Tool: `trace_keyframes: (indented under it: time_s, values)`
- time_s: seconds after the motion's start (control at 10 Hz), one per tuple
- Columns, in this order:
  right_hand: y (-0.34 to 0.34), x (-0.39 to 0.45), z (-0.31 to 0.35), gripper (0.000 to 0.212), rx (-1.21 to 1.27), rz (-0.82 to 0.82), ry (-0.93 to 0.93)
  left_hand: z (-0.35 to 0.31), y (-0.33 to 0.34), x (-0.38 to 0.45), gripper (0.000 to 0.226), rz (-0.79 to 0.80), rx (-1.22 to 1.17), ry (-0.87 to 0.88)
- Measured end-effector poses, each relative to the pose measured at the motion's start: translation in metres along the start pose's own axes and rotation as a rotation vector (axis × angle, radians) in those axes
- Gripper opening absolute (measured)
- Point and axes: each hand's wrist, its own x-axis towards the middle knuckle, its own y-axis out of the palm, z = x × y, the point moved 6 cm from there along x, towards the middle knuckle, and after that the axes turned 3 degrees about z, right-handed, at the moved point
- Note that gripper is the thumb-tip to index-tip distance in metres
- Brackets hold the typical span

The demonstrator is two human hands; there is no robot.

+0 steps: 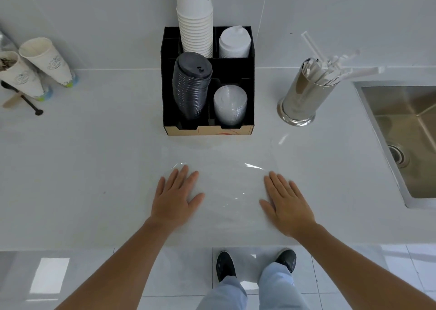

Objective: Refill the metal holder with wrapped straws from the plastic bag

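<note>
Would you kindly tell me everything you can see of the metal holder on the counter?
The metal holder is a shiny, steel-looking cylinder on a wider round foot. It stands on the pale counter, right of the black organizer and left of the sink; in this wide view it appears to lean. Its open top holds white wrapped straws, which fan out to the upper right, some well past the rim. Neither hand touches it: both lie flat on the clear plastic bag nearer the person.

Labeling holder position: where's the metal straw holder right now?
Head view, right of centre: the metal straw holder stands on the counter, between the black cup-and-lid organizer and the sink, wrapped straws sticking out.
</note>
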Motion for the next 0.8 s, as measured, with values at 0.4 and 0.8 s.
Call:
trace_keyframes:
  time_s: [0.4,0.8]
  values:
    - [-0.03,0.0,0.005,0.064,0.124,0.144,0.035,-0.014,-0.028,0.006,0.065,0.136,0.051,-0.004]
    - [-0.121,0.003,0.003,0.046,0.537,-0.086,0.186,-0.038,-0.087,0.02,0.048,0.091,-0.019,0.007]
